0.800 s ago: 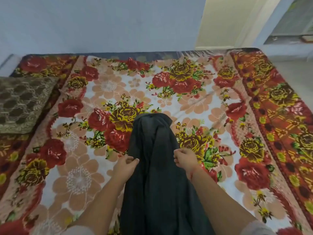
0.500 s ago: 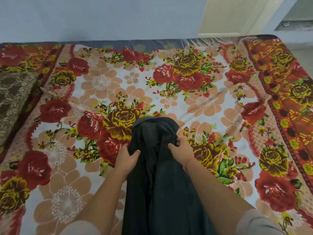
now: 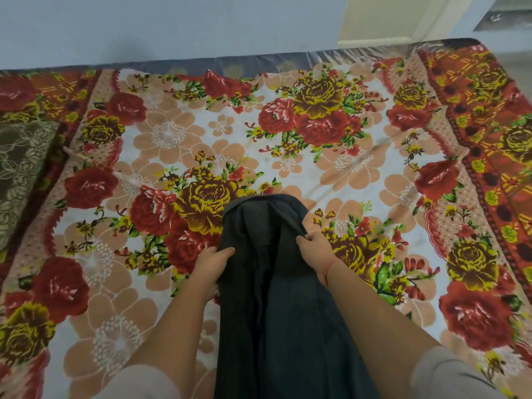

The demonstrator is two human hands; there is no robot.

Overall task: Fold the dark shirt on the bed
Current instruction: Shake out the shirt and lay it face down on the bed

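Observation:
The dark shirt [image 3: 276, 298] lies bunched in a long narrow strip down the middle of the bed [image 3: 331, 174], running from the centre toward me and off the bottom of the view. My left hand [image 3: 211, 262] pinches its left edge near the far end. My right hand [image 3: 315, 246] grips the right edge at about the same height, a red thread on the wrist. The shirt's far end is rounded and folded over. Both forearms flank the cloth.
A floral bedsheet in red, yellow and peach covers the bed. A brown patterned pillow [image 3: 23, 174] lies at the left edge. A blue-grey wall [image 3: 172, 24] runs behind the bed, with a pale doorway [image 3: 383, 18] at the upper right.
Both hands have slid farther up the shirt's edges toward its far end, still gripping. The view has shifted slightly forward and left.

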